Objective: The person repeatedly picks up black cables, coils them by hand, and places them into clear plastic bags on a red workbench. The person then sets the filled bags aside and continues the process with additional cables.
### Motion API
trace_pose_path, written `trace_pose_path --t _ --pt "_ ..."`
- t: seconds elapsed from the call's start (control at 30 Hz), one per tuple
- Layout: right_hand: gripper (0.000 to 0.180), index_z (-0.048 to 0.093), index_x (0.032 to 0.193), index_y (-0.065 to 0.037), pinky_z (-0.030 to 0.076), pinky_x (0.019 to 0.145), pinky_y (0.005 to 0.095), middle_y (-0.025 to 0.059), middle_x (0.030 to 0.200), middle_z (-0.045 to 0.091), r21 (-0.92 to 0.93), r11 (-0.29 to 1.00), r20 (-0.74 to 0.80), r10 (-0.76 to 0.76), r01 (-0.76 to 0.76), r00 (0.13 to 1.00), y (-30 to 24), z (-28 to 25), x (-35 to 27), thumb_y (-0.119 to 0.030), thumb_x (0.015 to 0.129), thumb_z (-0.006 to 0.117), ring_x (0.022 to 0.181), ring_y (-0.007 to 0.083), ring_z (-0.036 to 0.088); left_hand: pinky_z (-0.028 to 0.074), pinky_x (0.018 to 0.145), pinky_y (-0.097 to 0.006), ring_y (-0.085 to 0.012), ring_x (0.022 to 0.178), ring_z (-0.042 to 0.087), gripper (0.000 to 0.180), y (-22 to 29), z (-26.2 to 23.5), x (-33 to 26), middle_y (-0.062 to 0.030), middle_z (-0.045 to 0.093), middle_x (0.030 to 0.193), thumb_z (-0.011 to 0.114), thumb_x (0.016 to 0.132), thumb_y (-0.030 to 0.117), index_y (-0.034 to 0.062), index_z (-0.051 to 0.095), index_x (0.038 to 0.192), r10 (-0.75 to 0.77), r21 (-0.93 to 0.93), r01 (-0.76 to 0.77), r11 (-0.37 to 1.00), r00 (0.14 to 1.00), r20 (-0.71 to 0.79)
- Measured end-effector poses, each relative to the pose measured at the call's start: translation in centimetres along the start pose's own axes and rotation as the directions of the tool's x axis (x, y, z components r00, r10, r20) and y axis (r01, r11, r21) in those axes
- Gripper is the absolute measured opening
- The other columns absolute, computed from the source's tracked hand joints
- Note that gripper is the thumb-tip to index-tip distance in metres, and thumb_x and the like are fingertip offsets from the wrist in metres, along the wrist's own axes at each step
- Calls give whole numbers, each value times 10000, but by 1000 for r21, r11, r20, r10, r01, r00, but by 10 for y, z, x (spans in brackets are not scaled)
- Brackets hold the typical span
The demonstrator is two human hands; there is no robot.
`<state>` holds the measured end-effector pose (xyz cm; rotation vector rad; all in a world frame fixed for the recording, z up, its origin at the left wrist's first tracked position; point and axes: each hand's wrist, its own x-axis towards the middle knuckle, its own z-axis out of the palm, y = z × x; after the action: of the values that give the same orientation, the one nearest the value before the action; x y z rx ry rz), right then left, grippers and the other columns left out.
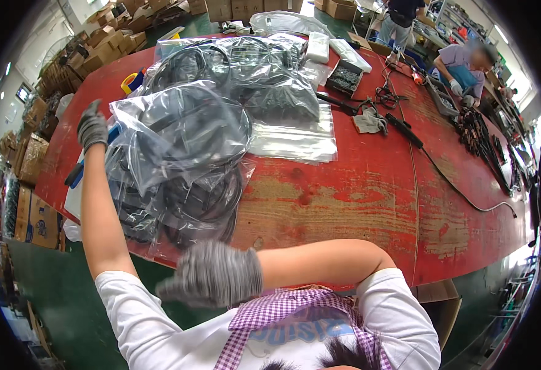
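Note:
My left hand (92, 127), in a grey knit glove, is raised over the table's left side, its fingers stretched out and nothing visible in them. Beside it lies a clear plastic bag (178, 132) with coiled black cables inside. A blue-handled tool (74, 174) sticks out below that hand, mostly hidden by the arm. Across my front, at the near table edge, is my right hand (212, 274) in a matching glove, smeared by motion. Just beyond it lies another bag of coiled black cables (199, 206). Whether the right fingers hold anything does not show.
More bagged cables (239, 55) lie farther back on the red table (326, 203). Flat clear bags (295, 139) are stacked mid-table. Rightward are a black box (344, 78), a black-handled corded tool (404, 129) and a rag (370, 121). A co-worker (464, 71) sits at the far right.

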<state>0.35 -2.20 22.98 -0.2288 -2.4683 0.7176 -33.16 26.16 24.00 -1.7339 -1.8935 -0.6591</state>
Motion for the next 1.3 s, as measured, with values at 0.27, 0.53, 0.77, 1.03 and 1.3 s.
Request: trace_pose_path --t 0.27,0.53,0.77,1.03,1.3 --pt "332 581 1071 -114 482 747 366 123 958 639 39 605 46 794 -795 606 129 -6 -198 -262 775 547 859 283 614 274 1025 -413 -347 1216 359 589 65 82 -146 -197 369 1325 515 832 388 90 358 1315 174 0 -195 981 877 448" --pt "370 571 1068 -105 441 863 402 170 1083 570 -21 -451 -758 589 -892 -279 192 -168 -502 -295 753 534 1011 320 545 371 935 -361 -309 1083 478 348 47 40 -217 -168 543 1134 521 822 257 62 568 1106 -21 83 -24 996 861 508" --pt "727 244 1363 -122 284 1013 455 113 1410 258 178 -610 -713 461 -772 -529 233 -228 -573 -419 771 541 1292 275 269 398 876 -373 -293 944 533 220 69 0 -172 -139 590 964 535 804 177 42 605 963 161 31 -181 983 931 328" --pt "530 530 1156 -112 360 913 426 99 1202 504 -220 -650 -548 699 -728 -459 204 -247 -554 -465 762 567 1162 267 414 438 801 -423 -299 887 565 152 270 -4 -182 -103 612 895 530 774 199 82 596 845 755 -331 -685 648 635 163" --pt "166 621 810 -149 405 699 381 38 849 590 -707 -152 -399 892 -690 211 55 -166 -423 -253 727 522 807 239 547 472 774 -324 -293 850 589 205 413 -21 -218 -117 617 900 569 814 167 52 588 983 791 -897 -177 405 559 247"
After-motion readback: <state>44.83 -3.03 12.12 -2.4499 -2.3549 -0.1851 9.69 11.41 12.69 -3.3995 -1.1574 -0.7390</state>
